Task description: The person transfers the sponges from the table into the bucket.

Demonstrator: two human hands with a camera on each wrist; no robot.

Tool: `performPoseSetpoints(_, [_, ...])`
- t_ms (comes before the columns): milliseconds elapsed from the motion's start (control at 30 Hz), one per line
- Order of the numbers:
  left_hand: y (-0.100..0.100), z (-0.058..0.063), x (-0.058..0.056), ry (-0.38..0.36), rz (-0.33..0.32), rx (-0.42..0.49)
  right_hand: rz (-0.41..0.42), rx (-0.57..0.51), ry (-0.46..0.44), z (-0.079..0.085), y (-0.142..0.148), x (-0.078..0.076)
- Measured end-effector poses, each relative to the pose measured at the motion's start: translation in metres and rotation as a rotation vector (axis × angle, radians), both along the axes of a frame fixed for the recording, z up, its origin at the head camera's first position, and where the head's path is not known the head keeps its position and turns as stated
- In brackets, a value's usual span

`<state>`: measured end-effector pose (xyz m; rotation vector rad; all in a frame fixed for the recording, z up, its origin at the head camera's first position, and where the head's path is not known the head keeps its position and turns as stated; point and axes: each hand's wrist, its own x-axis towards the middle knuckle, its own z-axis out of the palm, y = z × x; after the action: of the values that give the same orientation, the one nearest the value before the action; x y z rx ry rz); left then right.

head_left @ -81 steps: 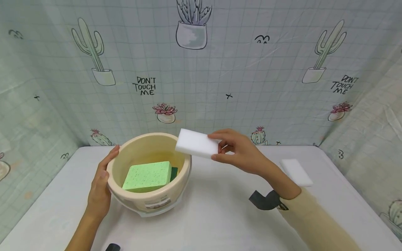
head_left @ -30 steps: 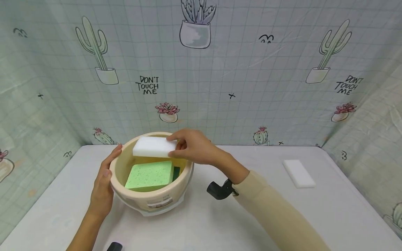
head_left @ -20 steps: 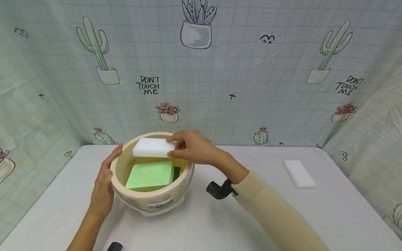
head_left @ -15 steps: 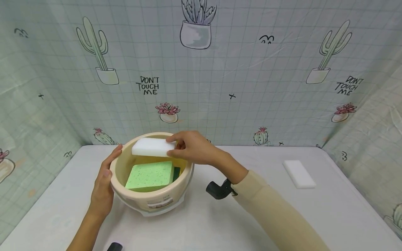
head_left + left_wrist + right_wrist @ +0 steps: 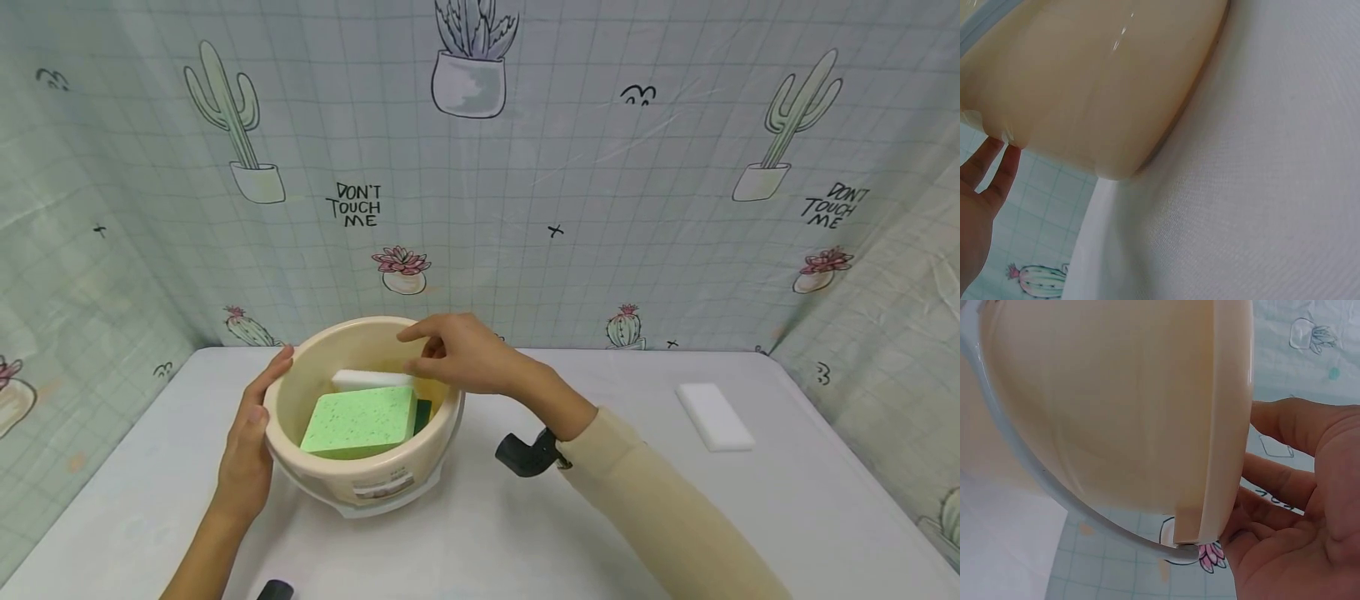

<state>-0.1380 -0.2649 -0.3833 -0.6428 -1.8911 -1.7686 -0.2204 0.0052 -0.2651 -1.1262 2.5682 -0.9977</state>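
Note:
A cream bucket (image 5: 352, 468) stands left of centre on the table, its pale handle hanging down. Inside, a light green sponge (image 5: 360, 421) lies in front of a white foam sponge block (image 5: 367, 380), partly hiding it; a dark green scouring piece (image 5: 422, 415) shows at the right. My left hand (image 5: 243, 450) rests against the bucket's left side, straight fingers (image 5: 1005, 178) touching the outer wall in the left wrist view. Over the bucket's right rim reaches my right hand (image 5: 468, 354), thumb and index finger apart with nothing between them.
A second white foam block (image 5: 714, 417) lies on the white table (image 5: 562, 517) at the right. Behind hangs a gridded cloth (image 5: 555, 167) with cactus prints. A black strap-mounted device (image 5: 527, 454) sits at my right wrist.
My right hand carried the white foam block left over the bucket and held it there. Just now its fingers parted and the block dropped behind the green sponge. The left hand stayed put.

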Motion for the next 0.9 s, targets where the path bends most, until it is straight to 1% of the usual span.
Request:
performPoseSetpoints(67, [0.000,0.000,0.000,-0.003,-0.003,0.005,0.004,-0.019,0.001,-0.001,0.002,0.001])
performPoseSetpoints(300, [0.000,0.000,0.001,-0.020,0.023,-0.030,0.012,-0.101,0.038,-0.005,0.017,0.007])
performPoseSetpoints(400, [0.001,0.001,0.002,-0.033,0.033,-0.032,0.021,-0.131,0.062,-0.003,0.027,0.013])
performPoseSetpoints(567, [0.002,0.002,0.002,-0.020,0.025,-0.027,-0.008,-0.179,0.092,-0.002,0.053,0.022])
performPoseSetpoints(733, [0.001,0.001,0.000,0.007,-0.007,0.006,-0.044,-0.204,0.110,-0.010,0.079,0.027])
performPoseSetpoints(900, [0.001,-0.002,0.000,0.009,-0.022,0.020,-0.074,-0.230,0.125,-0.022,0.105,0.032])
